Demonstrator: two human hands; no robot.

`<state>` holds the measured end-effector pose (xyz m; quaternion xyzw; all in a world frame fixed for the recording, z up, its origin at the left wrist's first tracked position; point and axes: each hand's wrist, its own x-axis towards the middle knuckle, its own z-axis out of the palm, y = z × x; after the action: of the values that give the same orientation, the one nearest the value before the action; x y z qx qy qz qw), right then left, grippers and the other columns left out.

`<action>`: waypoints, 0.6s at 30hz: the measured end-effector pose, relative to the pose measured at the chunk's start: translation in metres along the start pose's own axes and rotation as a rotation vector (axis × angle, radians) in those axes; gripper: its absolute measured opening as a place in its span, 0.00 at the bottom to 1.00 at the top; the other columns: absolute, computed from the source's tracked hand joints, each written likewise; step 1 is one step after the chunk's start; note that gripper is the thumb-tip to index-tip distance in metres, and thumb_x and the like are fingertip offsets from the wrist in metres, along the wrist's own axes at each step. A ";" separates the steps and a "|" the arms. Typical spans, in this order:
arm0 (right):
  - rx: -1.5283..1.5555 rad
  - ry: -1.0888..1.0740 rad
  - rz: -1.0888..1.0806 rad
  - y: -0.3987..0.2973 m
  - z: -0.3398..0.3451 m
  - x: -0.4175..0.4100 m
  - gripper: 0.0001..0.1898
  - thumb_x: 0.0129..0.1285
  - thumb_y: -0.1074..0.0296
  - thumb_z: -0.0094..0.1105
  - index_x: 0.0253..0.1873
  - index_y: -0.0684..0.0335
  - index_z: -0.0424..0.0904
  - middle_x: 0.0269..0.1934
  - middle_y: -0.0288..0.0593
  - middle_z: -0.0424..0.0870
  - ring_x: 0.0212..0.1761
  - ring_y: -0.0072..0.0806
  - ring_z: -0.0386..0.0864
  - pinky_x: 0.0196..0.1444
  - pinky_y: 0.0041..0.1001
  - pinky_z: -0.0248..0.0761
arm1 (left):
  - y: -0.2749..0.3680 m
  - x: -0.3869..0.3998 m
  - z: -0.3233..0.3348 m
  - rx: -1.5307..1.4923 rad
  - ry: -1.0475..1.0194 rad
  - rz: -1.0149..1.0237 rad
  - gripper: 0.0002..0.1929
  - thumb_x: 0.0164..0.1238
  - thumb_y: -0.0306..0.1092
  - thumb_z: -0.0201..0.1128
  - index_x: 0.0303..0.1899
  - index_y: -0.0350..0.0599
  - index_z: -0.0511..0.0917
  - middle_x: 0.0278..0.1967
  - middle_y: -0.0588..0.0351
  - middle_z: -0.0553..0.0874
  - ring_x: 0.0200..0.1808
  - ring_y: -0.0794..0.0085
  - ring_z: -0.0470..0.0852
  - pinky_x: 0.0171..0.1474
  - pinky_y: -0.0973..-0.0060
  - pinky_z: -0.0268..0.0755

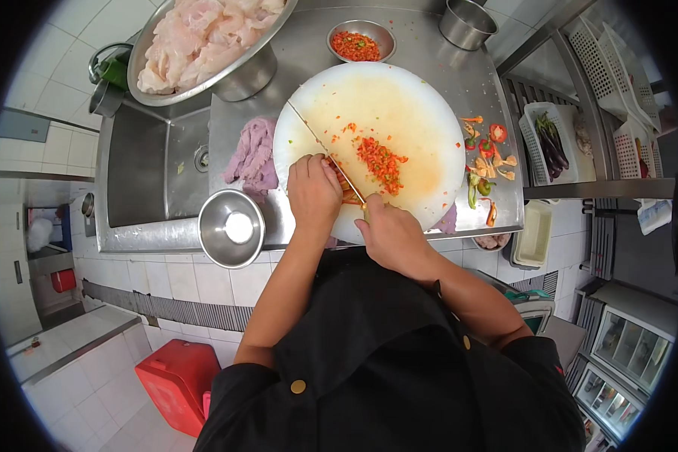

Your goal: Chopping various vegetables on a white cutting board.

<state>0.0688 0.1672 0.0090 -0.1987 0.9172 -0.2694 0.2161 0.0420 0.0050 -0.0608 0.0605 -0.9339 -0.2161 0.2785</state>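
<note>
My right hand point(392, 234) grips the handle of a kitchen knife point(327, 151), whose blade slants up and left over a round white cutting board point(429, 113). Beneath the fingers of my left hand point(315, 189), red pepper strips point(347, 191) are pressed against the board, close beside the blade; part of them is hidden. To the right of the knife lies a pile of diced red pepper point(382, 164) with some green bits. A steel bowl point(389, 37) behind the board contains more diced pepper point(356, 46).
Pepper tops and cores point(489, 158) lie right of the board. A purple cloth point(253, 152) and steel bowl point(231, 229) sit left, by the sink point(147, 164). A large basin point(220, 70) holds pale raw meat point(203, 39). A steel pot point(468, 25) stands back right.
</note>
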 end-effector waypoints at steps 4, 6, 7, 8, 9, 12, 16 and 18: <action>0.021 0.007 0.002 0.003 -0.006 0.006 0.17 0.68 0.64 0.59 0.51 0.70 0.67 0.31 0.64 0.82 0.36 0.62 0.81 0.40 0.52 0.73 | 0.001 0.001 0.000 0.037 -0.013 -0.027 0.05 0.68 0.29 0.57 0.39 0.37 0.78 0.38 0.44 0.81 0.41 0.51 0.79 0.46 0.58 0.72; 0.042 0.013 0.018 0.004 -0.012 0.008 0.17 0.69 0.63 0.58 0.51 0.70 0.67 0.30 0.64 0.82 0.36 0.62 0.81 0.39 0.52 0.72 | 0.002 0.000 0.001 0.041 -0.032 -0.046 0.04 0.68 0.28 0.57 0.37 0.39 0.77 0.36 0.46 0.80 0.39 0.52 0.78 0.45 0.58 0.71; 0.053 0.027 0.014 0.004 -0.017 0.009 0.17 0.69 0.64 0.58 0.52 0.70 0.67 0.31 0.64 0.82 0.36 0.63 0.81 0.39 0.52 0.72 | 0.002 0.001 0.001 0.038 -0.034 -0.051 0.04 0.68 0.28 0.57 0.37 0.39 0.77 0.36 0.46 0.80 0.39 0.52 0.78 0.45 0.58 0.71; 0.063 0.041 0.010 0.002 -0.021 0.008 0.17 0.69 0.64 0.58 0.54 0.70 0.67 0.31 0.65 0.82 0.37 0.63 0.81 0.40 0.52 0.72 | 0.003 0.002 0.001 0.013 -0.020 -0.060 0.05 0.70 0.29 0.56 0.36 0.39 0.76 0.35 0.45 0.80 0.39 0.50 0.78 0.45 0.56 0.71; 0.060 0.036 0.014 0.000 -0.028 0.003 0.17 0.69 0.64 0.58 0.54 0.70 0.67 0.31 0.65 0.82 0.37 0.63 0.81 0.40 0.52 0.72 | 0.004 0.002 -0.001 -0.012 -0.007 -0.071 0.06 0.71 0.30 0.54 0.35 0.40 0.76 0.34 0.44 0.79 0.39 0.47 0.77 0.45 0.54 0.70; 0.092 0.085 0.004 -0.002 -0.045 -0.007 0.19 0.70 0.63 0.57 0.57 0.70 0.67 0.33 0.65 0.82 0.39 0.63 0.81 0.41 0.50 0.72 | 0.002 0.002 -0.002 -0.044 -0.005 -0.069 0.07 0.72 0.31 0.54 0.37 0.39 0.76 0.34 0.43 0.80 0.39 0.47 0.77 0.44 0.55 0.70; 0.056 0.029 0.123 0.010 -0.053 -0.011 0.19 0.71 0.62 0.57 0.58 0.70 0.68 0.35 0.66 0.83 0.40 0.62 0.82 0.43 0.49 0.73 | 0.002 0.006 -0.018 -0.147 -0.082 -0.088 0.09 0.74 0.34 0.55 0.43 0.37 0.77 0.39 0.42 0.82 0.42 0.46 0.79 0.48 0.55 0.71; 0.060 0.025 0.147 0.013 -0.050 -0.013 0.19 0.71 0.62 0.56 0.58 0.70 0.68 0.35 0.66 0.83 0.41 0.62 0.82 0.43 0.49 0.74 | 0.005 0.008 -0.034 -0.216 -0.244 -0.103 0.15 0.71 0.37 0.59 0.49 0.35 0.77 0.47 0.41 0.83 0.47 0.48 0.80 0.51 0.58 0.73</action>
<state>0.0510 0.2039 0.0436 -0.1209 0.9234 -0.2828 0.2298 0.0541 -0.0053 -0.0289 0.0513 -0.9278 -0.3349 0.1565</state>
